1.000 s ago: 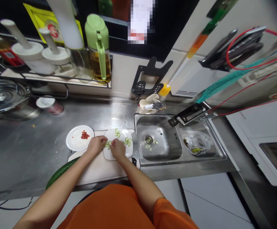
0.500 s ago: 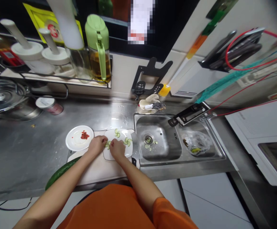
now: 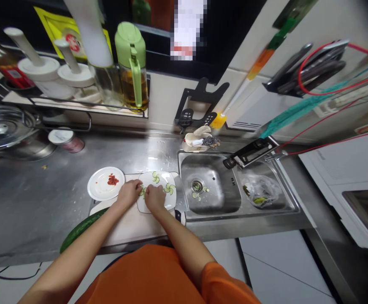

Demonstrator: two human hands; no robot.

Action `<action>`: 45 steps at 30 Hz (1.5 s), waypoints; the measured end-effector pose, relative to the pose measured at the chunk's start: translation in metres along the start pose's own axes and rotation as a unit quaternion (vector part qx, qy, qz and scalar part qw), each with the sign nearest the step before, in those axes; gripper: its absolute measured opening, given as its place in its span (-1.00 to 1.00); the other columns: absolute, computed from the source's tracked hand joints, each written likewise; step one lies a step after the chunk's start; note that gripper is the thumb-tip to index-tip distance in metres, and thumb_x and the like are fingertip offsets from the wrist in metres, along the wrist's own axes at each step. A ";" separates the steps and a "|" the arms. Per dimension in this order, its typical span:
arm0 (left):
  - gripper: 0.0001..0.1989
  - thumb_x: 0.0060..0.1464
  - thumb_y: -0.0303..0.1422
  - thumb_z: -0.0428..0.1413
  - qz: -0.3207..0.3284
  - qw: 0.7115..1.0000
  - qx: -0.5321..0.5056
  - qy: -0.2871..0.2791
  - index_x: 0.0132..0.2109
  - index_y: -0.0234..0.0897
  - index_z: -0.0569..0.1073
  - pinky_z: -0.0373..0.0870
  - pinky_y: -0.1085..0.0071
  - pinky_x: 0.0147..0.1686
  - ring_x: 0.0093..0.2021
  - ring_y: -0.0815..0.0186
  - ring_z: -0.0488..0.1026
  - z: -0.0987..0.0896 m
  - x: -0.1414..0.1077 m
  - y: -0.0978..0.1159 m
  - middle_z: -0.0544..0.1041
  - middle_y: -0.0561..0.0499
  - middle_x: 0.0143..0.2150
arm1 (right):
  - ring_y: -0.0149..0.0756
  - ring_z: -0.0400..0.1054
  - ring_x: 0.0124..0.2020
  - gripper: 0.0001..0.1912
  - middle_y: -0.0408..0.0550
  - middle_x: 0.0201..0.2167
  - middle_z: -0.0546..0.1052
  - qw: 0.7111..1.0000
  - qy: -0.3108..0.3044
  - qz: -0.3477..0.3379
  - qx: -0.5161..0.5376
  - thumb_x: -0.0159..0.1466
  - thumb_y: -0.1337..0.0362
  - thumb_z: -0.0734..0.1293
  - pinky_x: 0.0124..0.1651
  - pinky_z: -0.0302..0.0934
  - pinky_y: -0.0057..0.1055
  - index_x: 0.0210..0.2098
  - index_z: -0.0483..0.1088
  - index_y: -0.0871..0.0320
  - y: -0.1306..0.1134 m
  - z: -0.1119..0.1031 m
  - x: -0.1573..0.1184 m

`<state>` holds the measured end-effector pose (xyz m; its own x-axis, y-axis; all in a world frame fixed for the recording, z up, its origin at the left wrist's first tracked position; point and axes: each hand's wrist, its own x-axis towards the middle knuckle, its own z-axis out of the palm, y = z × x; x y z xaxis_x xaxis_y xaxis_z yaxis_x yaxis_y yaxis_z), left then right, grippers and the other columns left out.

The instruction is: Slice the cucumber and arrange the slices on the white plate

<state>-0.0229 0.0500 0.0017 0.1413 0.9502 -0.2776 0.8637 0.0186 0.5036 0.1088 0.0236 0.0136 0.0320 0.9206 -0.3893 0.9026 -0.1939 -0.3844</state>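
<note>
A square white plate (image 3: 162, 204) lies on the cutting board (image 3: 123, 230), bearing curved green cucumber slices (image 3: 170, 188) in swirl shapes. My left hand (image 3: 129, 193) is at the plate's left edge, its fingers closed together beside the left swirl. Over the plate, my right hand (image 3: 155, 198) has its fingers curled at the same swirl. Whatever either hand pinches is too small to make out. Left of them stands a round white plate (image 3: 99, 184) with small red pieces (image 3: 112, 180). A whole cucumber (image 3: 82, 230) lies partly behind my left forearm.
Right of the board is a steel sink (image 3: 215, 200) with slices near the drain. Its second basin holds a clear plastic bag (image 3: 263, 190). A lidded pot (image 3: 6, 135) and a jar (image 3: 66, 140) stand at the left, below a rack with an oil bottle (image 3: 132, 67).
My right hand has shifted very slightly to the left over the plate, its fingers more curled. My left hand stays almost in place.
</note>
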 end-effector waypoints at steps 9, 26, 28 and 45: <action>-0.77 0.00 -0.32 0.04 -0.029 0.997 -0.076 0.005 -0.19 -0.22 0.50 0.29 0.45 -0.27 -0.30 0.30 0.47 -0.006 -0.003 0.002 0.57 0.02 -0.32 | -0.14 0.16 -0.09 -0.90 -0.04 -0.36 0.48 1.000 0.005 -0.002 0.014 0.22 0.32 0.22 -0.20 -0.03 -0.31 -0.33 0.37 0.08 0.004 -0.009 -0.010; -0.68 0.06 -0.17 -0.02 -0.214 0.970 0.049 0.108 -0.17 -0.17 0.53 0.31 0.38 -0.33 -0.28 0.16 0.49 -0.063 -0.056 -0.092 0.60 -0.09 -0.25 | -0.22 0.19 -0.18 -0.92 -0.10 -0.46 0.47 0.996 0.067 0.047 0.027 0.16 0.34 0.26 -0.31 -0.13 -0.40 -0.43 0.40 0.09 0.049 -0.020 -0.063; -0.68 0.05 -0.17 -0.01 -0.216 0.969 0.037 0.113 -0.16 -0.18 0.54 0.33 0.38 -0.30 -0.26 0.16 0.50 -0.064 -0.054 -0.095 0.60 -0.10 -0.23 | -0.22 0.18 -0.18 -0.91 -0.10 -0.46 0.47 0.996 0.072 0.048 0.018 0.17 0.33 0.26 -0.34 -0.14 -0.41 -0.42 0.40 0.09 0.048 -0.018 -0.066; -0.67 0.06 -0.25 -0.05 -0.094 0.986 0.105 0.088 -0.17 -0.16 0.56 0.35 0.41 -0.25 -0.21 0.21 0.49 -0.080 -0.003 -0.098 0.58 -0.11 -0.16 | -0.22 0.19 -0.16 -0.89 -0.08 -0.43 0.47 0.996 0.081 0.047 -0.010 0.22 0.30 0.25 -0.32 -0.12 -0.40 -0.40 0.40 0.09 0.027 -0.016 -0.091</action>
<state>-0.1469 0.0704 0.0188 -0.1014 0.9758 -0.1936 0.9504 0.1525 0.2712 0.1373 -0.0600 0.0524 0.1838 0.9414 -0.2830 0.9003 -0.2768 -0.3360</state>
